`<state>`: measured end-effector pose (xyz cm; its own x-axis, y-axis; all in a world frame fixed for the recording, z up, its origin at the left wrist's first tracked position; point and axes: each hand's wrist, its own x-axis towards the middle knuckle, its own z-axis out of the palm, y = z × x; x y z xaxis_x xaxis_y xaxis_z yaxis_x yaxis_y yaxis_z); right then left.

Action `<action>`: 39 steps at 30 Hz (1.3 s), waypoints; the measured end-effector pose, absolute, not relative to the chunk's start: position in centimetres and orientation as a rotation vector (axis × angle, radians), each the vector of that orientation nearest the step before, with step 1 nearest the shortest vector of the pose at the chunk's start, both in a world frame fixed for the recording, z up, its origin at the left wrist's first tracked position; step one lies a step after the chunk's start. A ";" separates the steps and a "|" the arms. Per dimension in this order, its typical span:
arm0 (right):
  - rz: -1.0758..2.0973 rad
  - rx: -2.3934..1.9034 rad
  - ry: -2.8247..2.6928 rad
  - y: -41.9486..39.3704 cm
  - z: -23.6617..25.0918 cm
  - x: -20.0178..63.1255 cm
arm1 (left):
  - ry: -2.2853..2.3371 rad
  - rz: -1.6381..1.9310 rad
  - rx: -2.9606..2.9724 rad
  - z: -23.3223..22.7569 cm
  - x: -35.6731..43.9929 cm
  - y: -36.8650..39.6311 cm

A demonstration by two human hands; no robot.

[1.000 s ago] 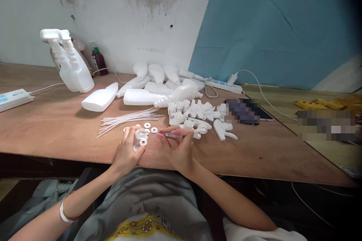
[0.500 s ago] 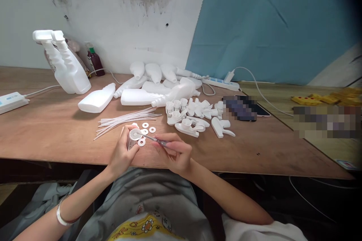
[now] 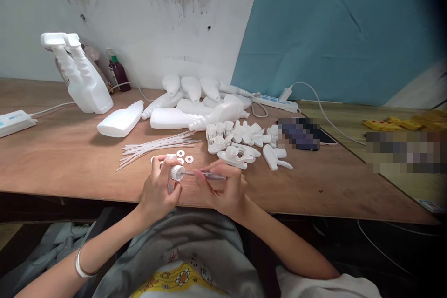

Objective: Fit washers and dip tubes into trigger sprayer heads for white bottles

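Observation:
My left hand [image 3: 159, 191] grips a small white spray-cap part [image 3: 175, 172] just above the near edge of the wooden table [image 3: 70, 158]. My right hand [image 3: 225, 188] holds a thin clear-handled tool [image 3: 206, 175] level, its metal tip pushed into the cap's open end. A few white washers [image 3: 185, 156] lie on the table just beyond the cap. A bundle of thin white tubes [image 3: 157, 145] lies behind them to the left.
White trigger heads and caps [image 3: 244, 144] are heaped right of centre. Several white bottles [image 3: 195, 107] lie behind, two assembled spray bottles [image 3: 82, 77] stand far left. A power strip [image 3: 16, 121] sits left, another [image 3: 275, 102] at the back beside a phone [image 3: 302, 132].
My left hand turned the cap so its open end faces right instead of up. The tool went from slanted to level, with its tip in the cap.

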<state>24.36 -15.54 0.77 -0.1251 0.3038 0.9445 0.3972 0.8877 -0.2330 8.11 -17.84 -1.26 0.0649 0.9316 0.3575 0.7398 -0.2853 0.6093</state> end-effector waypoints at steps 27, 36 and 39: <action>-0.221 -0.653 -1.761 -15.7 -0.8 23.2 | 1.746 0.950 1.878 -0.6 7.8 -17.1; 0.129 -0.581 -1.583 -15.2 -1.6 22.9 | 1.577 1.116 1.780 -1.2 7.3 -16.6; 0.113 -0.535 -1.601 -15.4 -1.9 22.9 | 1.503 1.167 1.749 -1.2 7.2 -16.5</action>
